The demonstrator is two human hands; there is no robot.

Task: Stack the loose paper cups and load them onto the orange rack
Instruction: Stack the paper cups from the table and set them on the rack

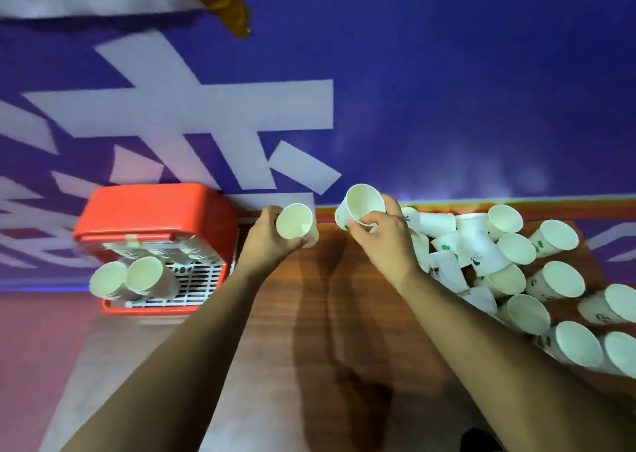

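Note:
My left hand [266, 238] grips a white paper cup [295, 222] above the far edge of the wooden table, its mouth turned toward me. Just to the right, my right hand [385, 236] holds a second paper cup [361, 207] by its rim, tilted, with a green print on its side. A pile of loose paper cups [516, 265] lies on its sides over the right part of the table. The orange rack [151, 210] stands at the left, off the table's edge, with two stacks of cups [130, 277] lying on its white grid.
The wooden table [323, 314] stretches between my forearms. Behind it rises a purple wall with large white shapes [213, 107]. A pinkish floor [34, 348] shows at the lower left beside the rack.

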